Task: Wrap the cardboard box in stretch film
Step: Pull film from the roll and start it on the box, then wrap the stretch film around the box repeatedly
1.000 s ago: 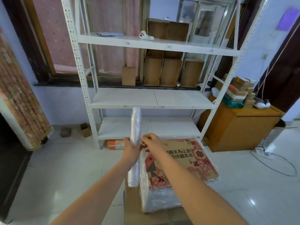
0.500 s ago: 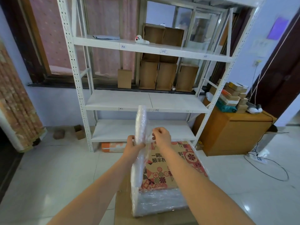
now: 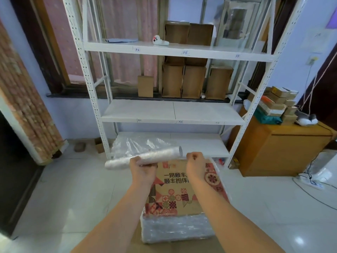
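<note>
A printed cardboard box (image 3: pixel 179 196) lies in front of me, its near side covered in stretch film (image 3: pixel 177 229). My left hand (image 3: pixel 143 168) grips the stretch film roll (image 3: pixel 145 157), which lies almost level above the box's far left corner. A loose sheet of film (image 3: pixel 144 146) billows out behind the roll. My right hand (image 3: pixel 196 162) is curled into a fist over the box's far edge and seems to pinch the film's end, though the film there is hard to make out.
The box rests on a plain brown cardboard surface (image 3: pixel 135 241). A white metal shelf rack (image 3: pixel 173 111) stands just beyond it. A wooden cabinet (image 3: pixel 284 152) with stacked parcels is at the right, with cables (image 3: pixel 310 181) on the tiled floor.
The roll has swung from upright to nearly level in my left hand. My right hand has moved to the right, away from the roll, and a sheet of film has come off.
</note>
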`<action>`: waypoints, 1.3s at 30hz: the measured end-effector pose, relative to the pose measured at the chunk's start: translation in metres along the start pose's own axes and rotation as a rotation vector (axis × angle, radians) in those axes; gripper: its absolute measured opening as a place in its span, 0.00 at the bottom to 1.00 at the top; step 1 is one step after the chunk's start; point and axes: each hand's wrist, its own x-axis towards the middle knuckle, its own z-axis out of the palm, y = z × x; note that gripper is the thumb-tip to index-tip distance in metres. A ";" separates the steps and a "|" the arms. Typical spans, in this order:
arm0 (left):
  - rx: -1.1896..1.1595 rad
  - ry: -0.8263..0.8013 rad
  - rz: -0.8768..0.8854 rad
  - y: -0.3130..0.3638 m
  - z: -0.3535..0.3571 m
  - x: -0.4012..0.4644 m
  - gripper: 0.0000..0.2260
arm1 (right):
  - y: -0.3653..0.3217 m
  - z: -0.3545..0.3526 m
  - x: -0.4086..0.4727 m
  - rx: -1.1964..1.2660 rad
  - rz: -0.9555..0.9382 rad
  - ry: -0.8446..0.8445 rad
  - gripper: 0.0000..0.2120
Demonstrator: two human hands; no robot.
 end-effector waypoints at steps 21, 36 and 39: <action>1.256 0.562 0.164 0.028 -0.082 -0.021 0.21 | 0.042 0.025 -0.006 0.170 0.152 -0.886 0.17; 0.843 0.038 -0.173 0.075 -0.150 -0.008 0.11 | 0.105 0.067 -0.067 0.132 0.505 -0.782 0.24; 0.883 0.064 -0.148 0.075 -0.160 -0.008 0.09 | 0.122 0.067 -0.077 0.169 0.504 -0.576 0.23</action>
